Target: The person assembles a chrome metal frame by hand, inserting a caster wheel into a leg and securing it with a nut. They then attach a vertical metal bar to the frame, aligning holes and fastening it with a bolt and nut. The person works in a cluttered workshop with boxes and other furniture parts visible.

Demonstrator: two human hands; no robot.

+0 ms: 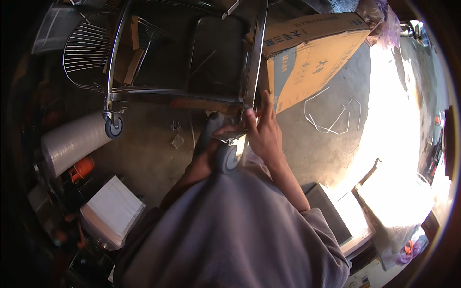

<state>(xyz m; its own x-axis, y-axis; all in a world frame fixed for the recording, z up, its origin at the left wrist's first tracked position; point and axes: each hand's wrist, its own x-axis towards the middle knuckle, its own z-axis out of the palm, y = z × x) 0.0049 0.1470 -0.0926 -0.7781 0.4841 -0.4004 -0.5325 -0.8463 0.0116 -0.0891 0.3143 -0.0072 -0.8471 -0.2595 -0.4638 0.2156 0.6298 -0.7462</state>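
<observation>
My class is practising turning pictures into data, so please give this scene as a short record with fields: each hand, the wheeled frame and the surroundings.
Left hand: beside the nearer grey caster, partly hidden; grip unclear
Right hand: at the shiny metal leg by that caster, index finger extended
Wheeled frame: tubular metal; another grey caster on the left
Right side: printed cardboard box
Left side: pale roll
Floor: grey

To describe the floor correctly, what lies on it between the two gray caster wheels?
The head view shows small loose parts, a clear plastic bag and a thin pale strip there.
</observation>
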